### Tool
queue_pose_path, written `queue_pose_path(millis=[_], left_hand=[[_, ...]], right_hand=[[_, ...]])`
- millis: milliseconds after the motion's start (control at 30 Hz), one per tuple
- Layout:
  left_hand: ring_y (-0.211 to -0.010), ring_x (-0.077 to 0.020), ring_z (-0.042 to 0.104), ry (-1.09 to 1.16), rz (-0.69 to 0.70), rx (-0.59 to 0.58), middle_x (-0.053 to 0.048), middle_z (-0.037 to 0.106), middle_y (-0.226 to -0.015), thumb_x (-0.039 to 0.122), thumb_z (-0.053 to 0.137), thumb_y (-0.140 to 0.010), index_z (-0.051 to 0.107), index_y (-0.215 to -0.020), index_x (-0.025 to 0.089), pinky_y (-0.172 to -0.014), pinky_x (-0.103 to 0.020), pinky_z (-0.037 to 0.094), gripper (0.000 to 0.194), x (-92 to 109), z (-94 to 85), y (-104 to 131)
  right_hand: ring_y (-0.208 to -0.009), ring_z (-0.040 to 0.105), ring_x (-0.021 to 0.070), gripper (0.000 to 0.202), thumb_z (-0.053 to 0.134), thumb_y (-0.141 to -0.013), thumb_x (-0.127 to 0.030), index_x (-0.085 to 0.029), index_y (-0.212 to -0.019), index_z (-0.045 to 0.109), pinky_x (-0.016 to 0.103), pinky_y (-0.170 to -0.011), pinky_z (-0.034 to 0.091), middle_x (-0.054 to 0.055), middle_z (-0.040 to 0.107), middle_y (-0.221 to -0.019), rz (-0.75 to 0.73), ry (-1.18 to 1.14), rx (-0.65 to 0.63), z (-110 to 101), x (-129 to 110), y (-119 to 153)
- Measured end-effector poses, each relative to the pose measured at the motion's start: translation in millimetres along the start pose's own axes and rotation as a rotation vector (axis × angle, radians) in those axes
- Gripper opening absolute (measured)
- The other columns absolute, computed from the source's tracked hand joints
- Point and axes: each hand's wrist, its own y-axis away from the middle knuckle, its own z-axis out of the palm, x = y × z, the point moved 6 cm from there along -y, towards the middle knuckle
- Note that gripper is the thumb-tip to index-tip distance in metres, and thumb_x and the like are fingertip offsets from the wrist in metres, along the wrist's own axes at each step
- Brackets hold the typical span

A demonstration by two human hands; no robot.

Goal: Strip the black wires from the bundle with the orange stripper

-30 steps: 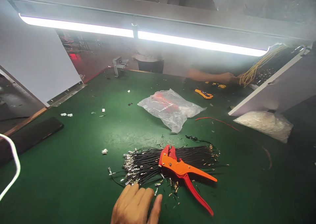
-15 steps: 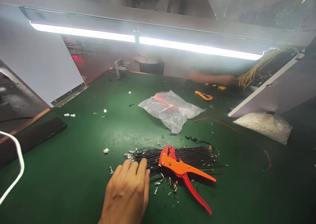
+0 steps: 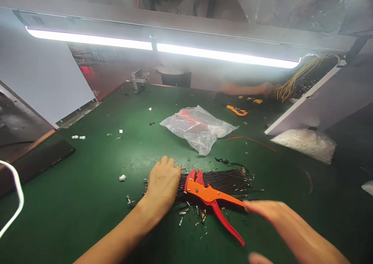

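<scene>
Flanking pliers (image 3: 207,194) on black wires (image 3: 224,181) are hands (image 3: 163,182) (right hand (image 3: 281,217) perhaps touching).

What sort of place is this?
Probably a wiring workshop: black wires lie heaped on a green bench, a wire stripper rests on them, and a tube light shines above.

Shows pliers (image 3: 206,194) lying across wire bundle (image 3: 224,181) on worktop (image 3: 87,186). Has plastic bag (image 3: 199,136) behind bundle, hand tool (image 3: 237,110) behind and right of that bag, filled bag (image 3: 305,143) farther right, beside panel (image 3: 326,105).
</scene>
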Motion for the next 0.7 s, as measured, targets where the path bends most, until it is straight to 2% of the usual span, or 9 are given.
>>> queue_pose_path(millis=[67, 100, 233, 267, 333, 433, 600, 667, 700], left_hand=[[-0.100, -0.0302, 0.063, -0.004, 0.025, -0.023, -0.013, 0.070, -0.096, -0.004, 0.042, -0.083, 0.072, -0.092, 0.015, -0.079, -0.040, 0.053, 0.037, 0, 2.5, -4], [-0.100, -0.0296, 0.064, -0.010, 0.036, -0.034, -0.012, 0.070, -0.095, -0.004, 0.043, -0.083, 0.072, -0.092, 0.015, -0.079, -0.040, 0.053, 0.036, 1, 3.5, -6], [-0.101, -0.0243, 0.065, -0.053, 0.061, -0.082, -0.007, 0.070, -0.096, 0.006, 0.055, -0.091, 0.069, -0.095, 0.015, -0.084, -0.040, 0.055, 0.017, 2, 5.2, -11], [-0.101, -0.0226, 0.066, -0.066, 0.059, -0.095, -0.006, 0.070, -0.100, 0.014, 0.059, -0.093, 0.068, -0.098, 0.015, -0.085, -0.041, 0.056, 0.011, 3, 4.9, -12], [-0.100, -0.0205, 0.067, -0.086, 0.052, -0.124, -0.005, 0.070, -0.107, 0.028, 0.063, -0.095, 0.067, -0.104, 0.015, -0.087, -0.042, 0.056, 0.016, 4, 3.3, -13], [-0.100, -0.0208, 0.068, -0.097, 0.039, -0.159, -0.006, 0.069, -0.111, 0.033, 0.063, -0.095, 0.066, -0.110, 0.016, -0.087, -0.043, 0.057, 0.023, 6, -1.0, -11], [-0.098, -0.0204, 0.068, -0.081, 0.038, -0.152, -0.006, 0.069, -0.110, 0.034, 0.063, -0.095, 0.066, -0.110, 0.015, -0.086, -0.043, 0.057, 0.024, 6, -8.8, -6], [-0.097, -0.0201, 0.068, -0.071, 0.043, -0.136, -0.006, 0.070, -0.109, 0.034, 0.063, -0.095, 0.066, -0.109, 0.015, -0.085, -0.042, 0.058, 0.023, 6, -11.2, -6], [-0.097, -0.0199, 0.068, -0.065, 0.043, -0.129, -0.006, 0.070, -0.108, 0.034, 0.063, -0.095, 0.066, -0.109, 0.015, -0.085, -0.042, 0.058, 0.023, 6, -12.4, -5]], right_hand=[[-0.093, 0.076, 0.0347, 0.058, 0.072, -0.084, -0.051, -0.020, -0.131, 0.057, 0.046, -0.072, 0.066, 0.015, 0.075, -0.113, -0.080, 0.199, 0.023, -10, -4, 10], [-0.090, 0.077, 0.0343, 0.062, 0.073, -0.082, -0.050, -0.016, -0.131, 0.055, 0.044, -0.069, 0.068, 0.018, 0.076, -0.110, -0.111, 0.289, 0.014, -6, -5, 11], [-0.084, 0.077, 0.0358, 0.083, 0.083, -0.067, -0.049, -0.004, -0.130, 0.052, 0.046, -0.063, 0.068, 0.023, 0.075, -0.102, -0.163, 0.526, 0.046, 24, -11, 6], [-0.084, 0.076, 0.0364, 0.082, 0.084, -0.065, -0.045, -0.003, -0.128, 0.053, 0.047, -0.063, 0.068, 0.023, 0.075, -0.101, -0.164, 0.559, 0.053, 32, -13, 6], [-0.083, 0.075, 0.0368, 0.074, 0.082, -0.064, -0.037, -0.001, -0.124, 0.056, 0.050, -0.063, 0.066, 0.023, 0.075, -0.099, -0.166, 0.599, 0.066, 42, -15, 6], [-0.088, 0.073, 0.0401, 0.064, 0.079, -0.066, -0.027, 0.000, -0.121, 0.061, 0.054, -0.064, 0.062, 0.025, 0.073, -0.103, -0.096, 0.584, 0.052, 47, -13, 8], [-0.108, 0.063, 0.0492, 0.056, 0.067, -0.076, -0.026, -0.001, -0.126, 0.061, 0.065, -0.086, 0.050, 0.029, 0.067, -0.119, 0.235, 0.318, -0.306, 55, 9, -2], [-0.105, 0.063, 0.0461, 0.045, 0.064, -0.076, -0.026, -0.004, -0.115, 0.063, 0.061, -0.086, 0.049, 0.026, 0.067, -0.114, 0.288, 0.262, -0.372, 49, 11, -9], [-0.097, 0.065, 0.0410, 0.037, 0.061, -0.077, -0.027, -0.008, -0.109, 0.063, 0.056, -0.082, 0.051, 0.022, 0.069, -0.107, 0.296, 0.244, -0.384, 43, 12, -12]])
